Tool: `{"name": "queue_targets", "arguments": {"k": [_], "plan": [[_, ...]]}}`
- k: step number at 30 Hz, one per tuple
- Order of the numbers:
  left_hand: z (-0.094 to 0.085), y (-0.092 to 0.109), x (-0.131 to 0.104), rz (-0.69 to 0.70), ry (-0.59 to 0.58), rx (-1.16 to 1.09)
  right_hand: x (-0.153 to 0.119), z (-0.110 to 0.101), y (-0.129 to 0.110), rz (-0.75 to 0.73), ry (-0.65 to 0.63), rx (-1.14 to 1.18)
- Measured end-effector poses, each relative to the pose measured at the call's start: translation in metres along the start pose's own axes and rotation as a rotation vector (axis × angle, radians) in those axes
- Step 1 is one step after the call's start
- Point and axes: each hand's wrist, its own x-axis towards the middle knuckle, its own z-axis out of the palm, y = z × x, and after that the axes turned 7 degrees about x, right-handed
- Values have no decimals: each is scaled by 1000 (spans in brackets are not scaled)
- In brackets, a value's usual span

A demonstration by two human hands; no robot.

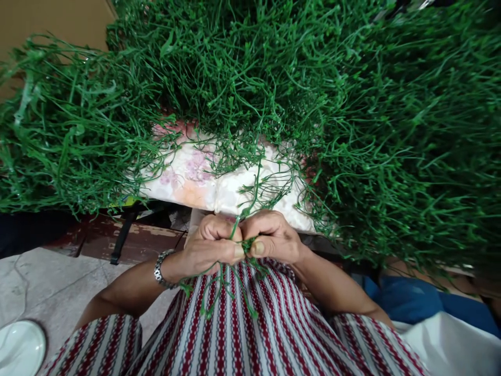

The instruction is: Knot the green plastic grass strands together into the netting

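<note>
My left hand (214,243), with a metal watch band (161,269) on its wrist, pinches a thin branching green stem (235,230) between thumb and fingers. Against it, knuckle to knuckle, my right hand (275,237) is closed on the same green stem's knotted part, its thumb pressed down on top. One end of the stem reaches up over the floral cloth surface (188,185). Several thin strands dangle below my hands in front of the striped garment. Whether the stem is natural or artificial, I cannot tell.
A big heap of similar green stems (235,73) covers the surface ahead, spreading left and right. At the lower left lies a round white object (19,347) on the tiled floor (74,292). Blue fabric (410,300) and white fabric (454,344) show at the right.
</note>
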Motion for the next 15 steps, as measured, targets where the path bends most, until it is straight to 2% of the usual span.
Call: {"name": "queue_targets", "arguments": {"k": [3, 6, 8, 10, 12, 15], "plan": [[4, 5, 1, -24, -2, -71, 0, 1, 1, -19, 18, 5], [6, 16, 4, 38, 7, -159, 2, 8, 7, -104, 49, 164], [5, 24, 8, 146, 82, -214, 3, 13, 12, -167, 88, 300], [2, 29, 13, 201, 186, -176, 2, 14, 11, -194, 135, 287], [-2, 30, 17, 176, 249, -79, -2, 6, -4, -230, 187, 64], [-7, 28, 22, 121, 249, 6, -17, -12, -50, -325, 330, -520]]}}
